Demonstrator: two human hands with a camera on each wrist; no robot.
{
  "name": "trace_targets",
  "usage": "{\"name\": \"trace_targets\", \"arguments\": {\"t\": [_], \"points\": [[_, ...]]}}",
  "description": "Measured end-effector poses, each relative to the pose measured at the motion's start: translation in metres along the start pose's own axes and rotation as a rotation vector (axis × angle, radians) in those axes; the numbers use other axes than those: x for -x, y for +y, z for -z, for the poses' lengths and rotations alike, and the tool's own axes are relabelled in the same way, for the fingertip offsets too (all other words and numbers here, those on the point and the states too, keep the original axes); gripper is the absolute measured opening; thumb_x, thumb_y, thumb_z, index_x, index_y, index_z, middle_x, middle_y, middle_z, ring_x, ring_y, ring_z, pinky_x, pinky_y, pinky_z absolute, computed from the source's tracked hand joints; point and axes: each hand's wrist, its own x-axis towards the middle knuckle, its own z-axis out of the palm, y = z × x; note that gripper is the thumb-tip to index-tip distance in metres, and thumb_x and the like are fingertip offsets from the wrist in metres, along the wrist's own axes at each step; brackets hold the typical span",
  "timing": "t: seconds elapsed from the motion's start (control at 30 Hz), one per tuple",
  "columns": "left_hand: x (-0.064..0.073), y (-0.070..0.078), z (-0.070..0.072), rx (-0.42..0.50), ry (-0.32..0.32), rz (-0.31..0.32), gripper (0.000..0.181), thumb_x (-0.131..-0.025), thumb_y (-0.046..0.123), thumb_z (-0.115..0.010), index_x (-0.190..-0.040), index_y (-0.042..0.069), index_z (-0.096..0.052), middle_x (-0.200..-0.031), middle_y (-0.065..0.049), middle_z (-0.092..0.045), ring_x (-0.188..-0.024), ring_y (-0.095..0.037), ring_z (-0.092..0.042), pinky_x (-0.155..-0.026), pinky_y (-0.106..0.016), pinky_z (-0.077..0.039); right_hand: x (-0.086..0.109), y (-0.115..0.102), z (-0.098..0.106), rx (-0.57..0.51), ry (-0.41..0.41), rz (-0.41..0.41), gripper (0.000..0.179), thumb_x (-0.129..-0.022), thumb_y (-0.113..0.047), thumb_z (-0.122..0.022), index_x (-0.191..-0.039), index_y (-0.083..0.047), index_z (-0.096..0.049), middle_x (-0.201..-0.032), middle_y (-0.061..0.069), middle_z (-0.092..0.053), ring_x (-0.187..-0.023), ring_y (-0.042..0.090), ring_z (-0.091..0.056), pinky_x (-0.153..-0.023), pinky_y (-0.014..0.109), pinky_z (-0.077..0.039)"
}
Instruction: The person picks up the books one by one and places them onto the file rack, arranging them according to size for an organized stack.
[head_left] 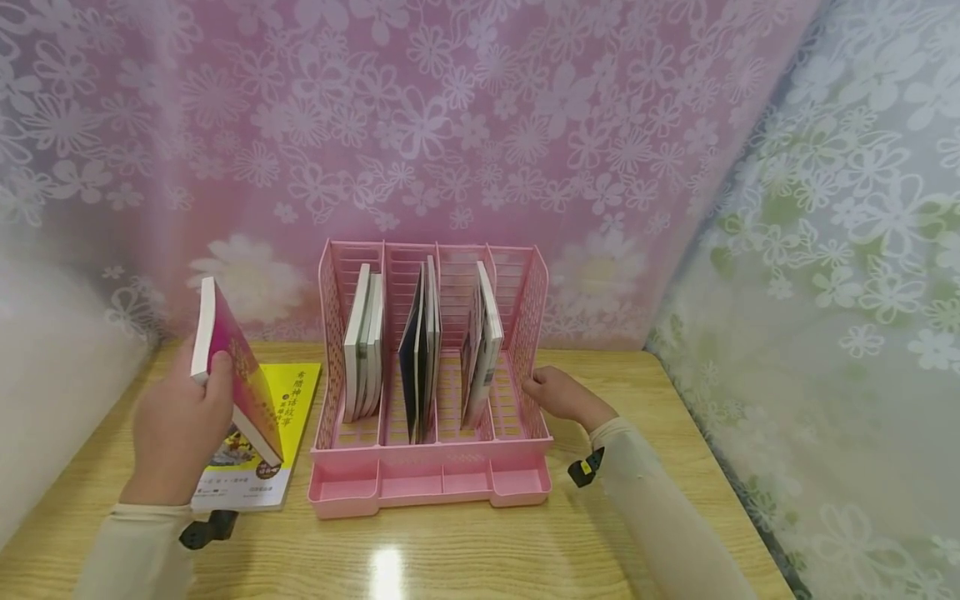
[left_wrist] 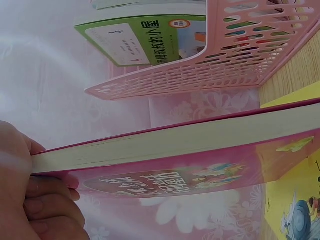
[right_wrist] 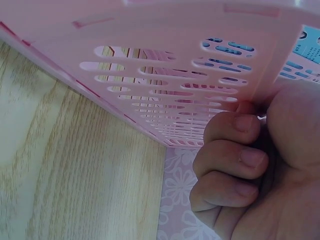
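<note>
My left hand (head_left: 177,429) grips a magenta book (head_left: 242,379) by one end, thumb on one cover and fingers on the other. The book is tilted above a yellow book (head_left: 298,396) lying on the table. In the left wrist view its page edges and pink cover (left_wrist: 200,175) show beside the rack's perforated side. My right hand (head_left: 567,397) has its fingers curled, pinching the front edge of the right side wall of a pink book rack (head_left: 431,460). The right wrist view shows the thumb and curled fingers (right_wrist: 230,165) at that wall.
Several books stand in the rack's left slot (head_left: 362,350), dark-covered ones (head_left: 416,367) in the second and more (head_left: 483,358) in the third. Shallow trays (head_left: 465,479) line its front. A flowered curtain (head_left: 450,125) hangs behind the wooden table (head_left: 450,550).
</note>
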Motion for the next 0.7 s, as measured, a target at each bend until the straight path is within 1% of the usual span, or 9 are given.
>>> {"name": "trace_targets", "arguments": {"t": [0.1,0.2,0.3,0.37,0.47,0.53,0.57,0.6,0.7], "points": [[-0.0006,0.0015,-0.0004,0.006,-0.015,-0.004,0.053,-0.108,0.037,-0.037,-0.142,-0.002,-0.049,-0.108,-0.035,-0.068,-0.086,-0.055,-0.066,-0.055,-0.053,-0.048,0.0001,-0.0003,0.0007,-0.002,0.004,-0.006,0.041,-0.107,-0.022,-0.043,-0.067,-0.015,-0.04,-0.061,-0.002,-0.036,-0.056,0.015,-0.028,-0.059,0.032,-0.03],[-0.0009,0.0016,-0.0008,0.002,-0.023,-0.007,0.053,-0.108,0.037,-0.036,-0.142,-0.003,-0.048,-0.108,-0.036,-0.068,-0.086,-0.056,-0.066,-0.053,-0.055,-0.05,-0.0002,0.0001,0.0005,0.006,0.01,-0.003,0.041,-0.107,-0.022,-0.043,-0.067,-0.014,-0.041,-0.061,-0.002,-0.036,-0.057,0.015,-0.029,-0.059,0.032,-0.03],[-0.0014,0.0009,-0.0019,-0.006,-0.013,-0.014,0.052,-0.108,0.037,-0.036,-0.14,-0.002,-0.049,-0.105,-0.035,-0.069,-0.084,-0.056,-0.066,-0.053,-0.055,-0.05,-0.0007,0.0005,-0.0003,0.015,0.014,0.007,0.041,-0.108,-0.021,-0.043,-0.067,-0.015,-0.041,-0.061,-0.002,-0.036,-0.056,0.014,-0.029,-0.059,0.032,-0.03],[-0.0014,0.0006,-0.003,0.001,-0.006,-0.006,0.053,-0.108,0.037,-0.036,-0.142,-0.001,-0.049,-0.108,-0.035,-0.068,-0.087,-0.057,-0.066,-0.058,-0.059,-0.052,-0.0009,0.0007,-0.0008,0.017,0.013,0.012,0.042,-0.108,-0.021,-0.042,-0.067,-0.015,-0.041,-0.061,-0.002,-0.036,-0.056,0.014,-0.029,-0.059,0.032,-0.03],[-0.0007,0.0003,-0.0048,0.031,0.001,0.03,0.055,-0.108,0.036,-0.035,-0.149,0.001,-0.047,-0.116,-0.036,-0.066,-0.095,-0.058,-0.065,-0.071,-0.067,-0.051,-0.0007,0.0005,-0.0016,0.019,0.003,0.011,0.042,-0.108,-0.021,-0.042,-0.067,-0.015,-0.04,-0.061,-0.002,-0.035,-0.056,0.014,-0.028,-0.06,0.032,-0.03],[0.0002,0.0002,-0.0061,0.06,0.013,0.049,0.055,-0.109,0.036,-0.035,-0.152,0.004,-0.046,-0.119,-0.036,-0.066,-0.098,-0.057,-0.064,-0.075,-0.069,-0.051,-0.0006,0.0002,-0.0017,0.021,-0.003,0.01,0.042,-0.108,-0.021,-0.041,-0.067,-0.015,-0.039,-0.061,-0.002,-0.035,-0.056,0.015,-0.027,-0.061,0.032,-0.029],[0.0007,0.0,-0.0068,0.076,0.019,0.055,0.054,-0.109,0.035,-0.035,-0.153,0.006,-0.045,-0.12,-0.035,-0.066,-0.099,-0.057,-0.065,-0.075,-0.069,-0.051,-0.0005,-0.0003,-0.0016,0.021,-0.005,0.011,0.042,-0.108,-0.021,-0.041,-0.067,-0.015,-0.039,-0.061,-0.002,-0.035,-0.057,0.015,-0.027,-0.061,0.032,-0.029],[0.001,0.0,-0.0076,0.091,0.031,0.053,0.054,-0.109,0.035,-0.036,-0.153,0.006,-0.046,-0.119,-0.035,-0.067,-0.096,-0.056,-0.065,-0.071,-0.065,-0.052,-0.0003,-0.0006,-0.0016,0.022,-0.007,0.012,0.042,-0.109,-0.021,-0.041,-0.067,-0.015,-0.039,-0.061,-0.002,-0.035,-0.057,0.015,-0.027,-0.061,0.032,-0.029],[0.0019,0.0006,-0.0094,0.136,0.066,0.036,0.051,-0.108,0.033,-0.039,-0.15,0.007,-0.05,-0.114,-0.034,-0.069,-0.088,-0.052,-0.068,-0.055,-0.05,-0.051,-0.0005,-0.0011,-0.0012,0.022,-0.009,0.013,0.042,-0.108,-0.02,-0.041,-0.067,-0.015,-0.039,-0.061,-0.002,-0.035,-0.057,0.015,-0.026,-0.061,0.032,-0.028]]}}
